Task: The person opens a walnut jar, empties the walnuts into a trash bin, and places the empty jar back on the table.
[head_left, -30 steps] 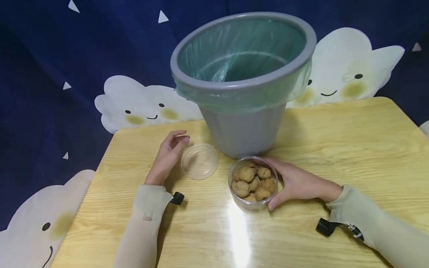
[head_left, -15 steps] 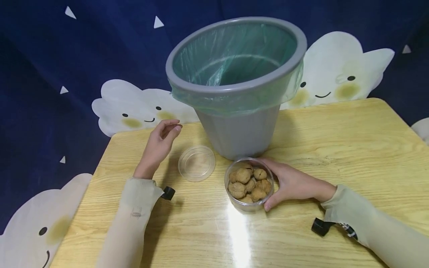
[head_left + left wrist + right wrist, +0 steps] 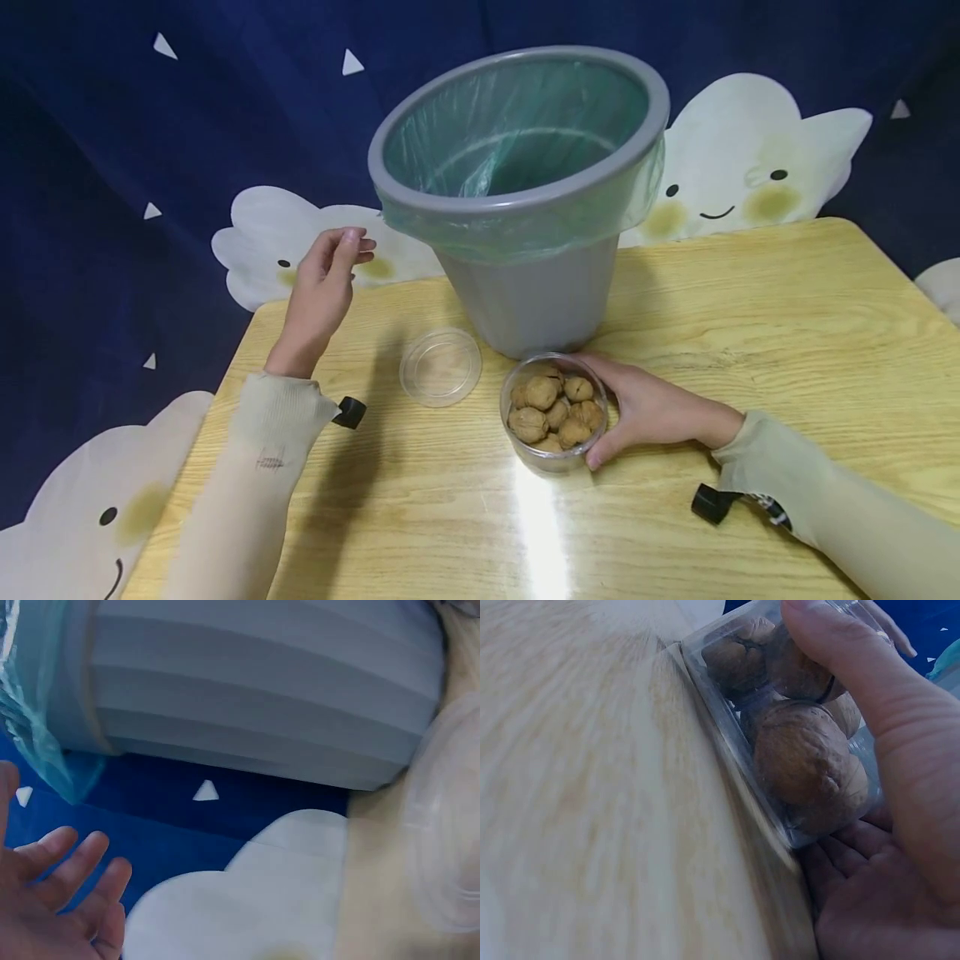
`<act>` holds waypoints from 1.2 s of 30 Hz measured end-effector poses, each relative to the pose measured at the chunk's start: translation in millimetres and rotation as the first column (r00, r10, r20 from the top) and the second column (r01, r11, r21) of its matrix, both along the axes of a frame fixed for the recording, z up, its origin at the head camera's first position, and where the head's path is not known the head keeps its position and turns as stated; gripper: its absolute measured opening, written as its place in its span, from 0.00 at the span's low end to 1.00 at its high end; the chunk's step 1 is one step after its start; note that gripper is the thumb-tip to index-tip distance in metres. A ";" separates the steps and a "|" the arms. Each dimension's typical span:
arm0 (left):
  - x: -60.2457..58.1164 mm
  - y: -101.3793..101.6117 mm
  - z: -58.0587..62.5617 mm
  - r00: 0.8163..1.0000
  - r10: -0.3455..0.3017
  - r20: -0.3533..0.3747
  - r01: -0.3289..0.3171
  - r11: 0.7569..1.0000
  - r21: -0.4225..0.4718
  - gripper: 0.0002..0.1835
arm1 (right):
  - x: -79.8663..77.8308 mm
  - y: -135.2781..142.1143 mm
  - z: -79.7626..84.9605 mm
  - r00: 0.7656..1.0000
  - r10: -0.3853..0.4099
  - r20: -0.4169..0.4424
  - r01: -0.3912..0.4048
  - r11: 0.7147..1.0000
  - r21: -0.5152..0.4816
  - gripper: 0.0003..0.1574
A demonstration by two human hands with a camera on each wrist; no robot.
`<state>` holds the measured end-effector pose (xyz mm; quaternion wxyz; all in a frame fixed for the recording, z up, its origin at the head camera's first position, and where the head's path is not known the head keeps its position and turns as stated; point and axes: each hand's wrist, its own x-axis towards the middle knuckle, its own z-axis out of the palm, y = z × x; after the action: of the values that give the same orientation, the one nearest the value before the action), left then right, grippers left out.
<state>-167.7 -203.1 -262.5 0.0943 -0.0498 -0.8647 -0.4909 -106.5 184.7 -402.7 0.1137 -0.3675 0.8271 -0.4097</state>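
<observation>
My right hand [image 3: 652, 408] grips the side of a round clear plastic container [image 3: 553, 462], with the thumb at its near side and the fingers behind. Inside lie several whole walnuts [image 3: 542, 392]; the right wrist view shows them through the clear wall, the container's base right at the tabletop. My left hand [image 3: 318, 292] is raised above the table's back left part, its fingers loosely bent. In the left wrist view its fingers [image 3: 82, 870] are spread apart with nothing between them. A round clear lid [image 3: 441, 398] lies flat on the table, left of the container.
A tall grey trash bin [image 3: 528, 300] lined with a green plastic bag [image 3: 517, 242] stands right behind the container and lid. The wooden table [image 3: 757, 333] extends to both sides. Behind it hangs a dark blue curtain [image 3: 247, 100] with clouds and triangles.
My left hand has risen and moved left, away from the lid. My right hand keeps its grip on the container, which stays in place. The head view has shifted slightly.
</observation>
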 end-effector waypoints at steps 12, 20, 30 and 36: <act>-10.6 7.3 51.0 0.990 0.118 -0.080 -0.124 0.989 -0.075 0.31 | -3.8 -3.2 -4.9 1.000 -0.019 -0.009 0.019 1.000 0.001 0.80; -12.0 11.5 78.0 0.995 0.087 -0.043 -0.095 0.965 -0.245 0.39 | -6.1 -6.5 -7.3 1.000 -0.023 0.005 0.023 1.000 -0.014 0.80; -15.6 11.8 91.1 1.000 0.001 -0.006 -0.003 0.916 -0.401 0.41 | -8.5 -14.2 -11.4 1.000 -0.013 0.005 0.013 0.999 -0.036 0.79; -16.8 12.4 91.8 0.998 -0.068 0.010 0.066 0.902 -0.426 0.39 | -10.3 -20.9 -13.4 1.000 -0.004 0.011 0.005 0.999 -0.039 0.79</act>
<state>-184.5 -190.7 -170.7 0.0667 -0.1001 -0.9485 -0.2931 -116.8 163.8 -416.1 0.1102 -0.3655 0.8192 -0.4280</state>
